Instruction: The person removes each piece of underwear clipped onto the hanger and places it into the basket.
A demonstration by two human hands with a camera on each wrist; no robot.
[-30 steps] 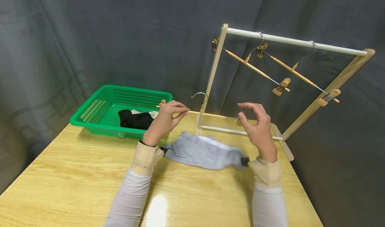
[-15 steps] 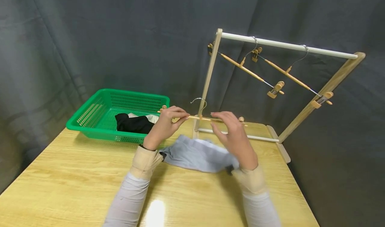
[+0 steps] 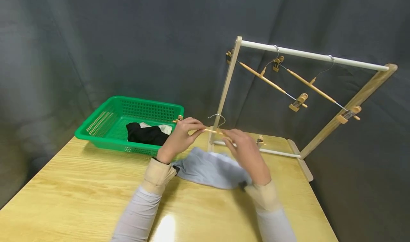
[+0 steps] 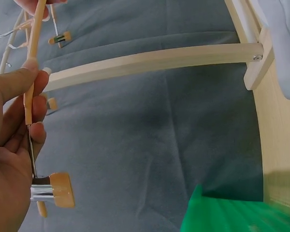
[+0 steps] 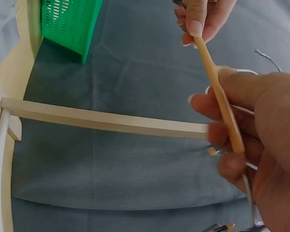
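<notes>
A wooden clip hanger with a metal hook is held level above the table. My left hand pinches its bar left of the hook between thumb and fingers; the left wrist view shows the hanger's end clip below that hand. On the other side of the hook, my right hand has its fingers curled round the bar, as the right wrist view shows. A light grey-blue garment lies on the table beneath the hands, partly hidden by the right wrist.
A green basket at the left holds black cloth and white cloth. The rack stands at the back right, with two clip hangers on its white rail. A dark curtain hangs behind the wooden table.
My right hand has moved left from the hanger's right-hand clip to the bar near the hook and now holds it. My left hand keeps its pinch on the bar.
</notes>
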